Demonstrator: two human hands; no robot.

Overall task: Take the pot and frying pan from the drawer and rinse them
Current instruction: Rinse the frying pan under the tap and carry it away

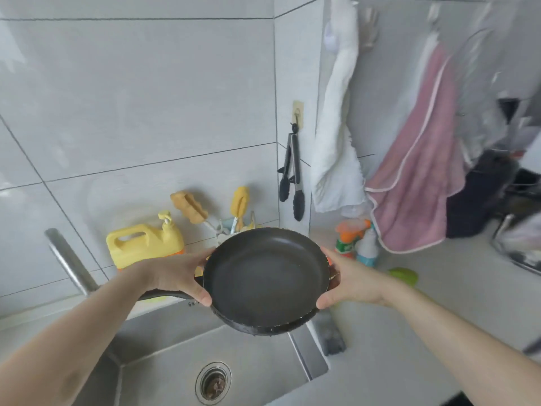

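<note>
Black non-stick coating covers the round frying pan (265, 278), which is held at the centre of the frame, tilted with its inside facing the camera, above the stainless steel sink (164, 356) in the lower middle. The pan's dark handle (164, 294) points toward the left of the frame, passing under the left wrist.

The left hand (183, 276) holds the left rim of the pan: the thumb lies at the lower rim edge and the fingers curl behind the pan wall. The right hand (348, 281) holds the right rim in the same manner, thumb at the lower edge, fingers behind. Both forearms enter from the bottom corners.

The round drain strainer (213, 382) sits in the sink floor, bottom centre. A metal faucet pipe (68, 260) rises at the left. Behind the pan, against the grey tiled wall, stand a yellow detergent jug (140, 244) and two yellow sponge brushes in a holder (234, 225). Black-tipped metal tongs (292, 171) hang from a wall hook at centre right. A white cloth (336, 127) and a pink towel (418, 177) hang at the upper right. An orange-capped spray bottle (349, 238) stands on the tabletop (453, 288) right of the pan. The right frame edge is blurred.
</note>
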